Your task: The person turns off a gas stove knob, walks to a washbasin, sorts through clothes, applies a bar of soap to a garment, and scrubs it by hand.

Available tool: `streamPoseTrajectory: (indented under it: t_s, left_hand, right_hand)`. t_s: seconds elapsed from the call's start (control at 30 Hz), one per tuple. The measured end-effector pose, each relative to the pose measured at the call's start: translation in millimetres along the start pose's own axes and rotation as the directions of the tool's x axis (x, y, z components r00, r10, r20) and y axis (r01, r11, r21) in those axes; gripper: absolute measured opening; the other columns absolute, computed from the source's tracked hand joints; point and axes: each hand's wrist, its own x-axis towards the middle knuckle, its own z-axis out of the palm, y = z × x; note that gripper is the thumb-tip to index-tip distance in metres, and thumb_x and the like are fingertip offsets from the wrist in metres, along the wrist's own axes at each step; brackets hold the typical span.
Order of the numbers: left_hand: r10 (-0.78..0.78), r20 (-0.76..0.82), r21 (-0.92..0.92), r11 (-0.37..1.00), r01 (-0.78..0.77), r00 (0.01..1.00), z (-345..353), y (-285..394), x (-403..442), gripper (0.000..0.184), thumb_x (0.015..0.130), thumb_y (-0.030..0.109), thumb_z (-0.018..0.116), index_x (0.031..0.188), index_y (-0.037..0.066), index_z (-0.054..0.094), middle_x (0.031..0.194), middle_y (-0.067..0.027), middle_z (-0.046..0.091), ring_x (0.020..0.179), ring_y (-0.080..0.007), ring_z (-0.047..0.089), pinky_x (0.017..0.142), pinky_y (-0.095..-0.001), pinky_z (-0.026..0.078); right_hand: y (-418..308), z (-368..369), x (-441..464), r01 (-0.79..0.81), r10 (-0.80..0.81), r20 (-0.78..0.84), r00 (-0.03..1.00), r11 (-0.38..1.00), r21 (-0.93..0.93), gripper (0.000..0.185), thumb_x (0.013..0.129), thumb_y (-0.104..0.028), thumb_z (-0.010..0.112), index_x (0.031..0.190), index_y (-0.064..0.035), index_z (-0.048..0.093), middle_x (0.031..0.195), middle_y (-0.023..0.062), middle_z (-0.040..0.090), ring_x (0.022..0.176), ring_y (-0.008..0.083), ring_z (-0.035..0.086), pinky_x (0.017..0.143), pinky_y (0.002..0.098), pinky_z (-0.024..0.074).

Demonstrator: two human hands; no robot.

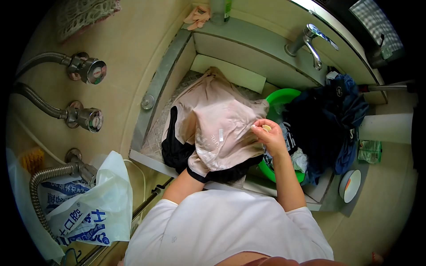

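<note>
A beige garment with black trim [222,117] lies spread in the sink basin, its front bearing faint lettering and a small white tag. My left forearm goes into the garment by a black-edged opening, and the cloth covers that hand, so its fingers are hidden. At the garment's right side, my right hand [270,136] is closed round a small yellowish piece that looks like soap [266,128]. Its fingertips are at the cloth's edge; whether they also pinch the fabric I cannot tell. Black cloth [174,150] bunches beneath the garment.
Right of the garment, a green basin [282,94] holds clothes, with dark blue clothing [326,115] heaped over its side. A chrome faucet [310,44] overhangs the back ledge. A white bowl [350,186] stands at right, a plastic bag [104,204] hangs at left near valves [91,71].
</note>
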Motion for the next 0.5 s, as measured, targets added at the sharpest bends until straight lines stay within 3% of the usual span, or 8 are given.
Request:
streamPoseTrajectory:
  t_s: [0.07,0.1,0.17,0.2,0.33,0.43,0.5]
  left_hand:
    - [0.168,0.037,0.297,0.939,-0.172,0.985,-2,-5,0,0.03,0.082,0.008,0.058,0.11,0.001,0.051,0.104,-0.0109,0.055,0.094,-0.0203,0.053,0.083,-0.0286,0.044]
    - [0.159,-0.032,0.189,0.97,-0.15,0.987,1,-7,-2,0.028,0.081,0.008,0.059,0.107,0.001,0.053,0.101,-0.0109,0.056,0.091,-0.0206,0.054,0.081,-0.0286,0.045]
    - [0.137,-0.096,0.078,0.988,-0.13,0.986,3,-8,-3,0.025,0.08,0.008,0.059,0.104,0.0,0.055,0.098,-0.011,0.057,0.088,-0.0208,0.055,0.078,-0.0287,0.046]
    - [0.171,-0.089,0.129,0.979,-0.159,0.981,3,-8,-1,0.023,0.08,0.007,0.059,0.102,0.0,0.056,0.096,-0.0107,0.058,0.086,-0.0205,0.056,0.076,-0.0286,0.046]
    - [0.306,-0.051,0.33,0.904,-0.273,0.951,-1,-3,9,0.016,0.078,0.005,0.06,0.093,0.001,0.059,0.088,-0.0095,0.061,0.078,-0.0195,0.059,0.069,-0.0283,0.048]
    - [0.324,-0.071,0.24,0.924,-0.299,0.943,5,29,13,0.015,0.076,0.007,0.062,0.09,0.001,0.061,0.086,-0.0092,0.061,0.078,-0.0204,0.059,0.069,-0.0289,0.048]
    - [0.336,-0.098,0.221,0.925,-0.308,0.937,6,30,13,0.015,0.075,0.008,0.063,0.089,0.002,0.061,0.086,-0.0091,0.061,0.078,-0.0207,0.059,0.07,-0.0293,0.048]
  right_hand:
    - [1,-2,-4,0.023,-0.023,0.007,1.0,1.0,0.016,0.012,0.074,-0.006,0.069,0.078,-0.0067,0.058,0.067,-0.0058,0.051,0.055,0.0,0.04,0.046,0.0141,0.0279]
    - [2,-2,-6,0.049,-0.049,0.012,0.999,0.998,0.032,0.011,0.074,-0.007,0.069,0.079,-0.0054,0.06,0.069,-0.0066,0.051,0.06,0.0005,0.043,0.053,0.0136,0.0322]
    - [2,6,-9,0.128,-0.127,0.009,0.992,0.992,-0.013,0.011,0.074,-0.004,0.068,0.078,-0.0057,0.058,0.069,-0.0066,0.051,0.057,-0.0004,0.042,0.05,0.0138,0.03]
    - [2,10,-9,0.214,-0.214,0.014,0.977,0.975,-0.061,0.011,0.075,-0.001,0.067,0.078,-0.0059,0.057,0.069,-0.0065,0.05,0.054,-0.0012,0.04,0.046,0.014,0.0278]
    - [0,16,-9,0.221,-0.22,0.014,0.975,0.974,-0.051,0.01,0.075,-0.002,0.067,0.079,-0.0051,0.057,0.069,-0.007,0.05,0.055,-0.0014,0.041,0.049,0.0133,0.0286]
    - [-2,16,-10,0.176,-0.174,0.033,0.984,0.983,-0.045,0.009,0.077,-0.004,0.065,0.08,-0.0043,0.057,0.066,-0.007,0.049,0.053,-0.0011,0.039,0.047,0.0139,0.0274]
    - [-2,15,-11,0.074,-0.077,0.046,0.996,0.995,0.064,0.007,0.078,-0.008,0.066,0.078,-0.0052,0.059,0.065,-0.0089,0.048,0.053,-0.0013,0.038,0.046,0.0142,0.0264]
